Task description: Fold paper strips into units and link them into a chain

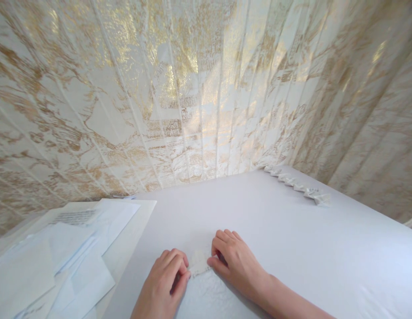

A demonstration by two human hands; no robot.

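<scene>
A small whitish piece (200, 262), thin like paper or plastic, lies near the front of the white table between my hands. My left hand (166, 279) is curled, with thumb and forefinger pinched at the piece's left edge. At its right edge my right hand (231, 259) has its fingers bent and its thumb and forefinger tips on the piece. Printed dark marks show along the piece's lower edge. Below it spreads a pale, crinkled translucent sheet (211, 294), partly hidden by my hands.
Loose papers and cut sheets (83, 239) are piled on the left. A row of small folded whitish packets (295, 184) runs along the table's (199, 199) far right side. Patterned white and gold curtains (179, 97) hang behind the table and to the right.
</scene>
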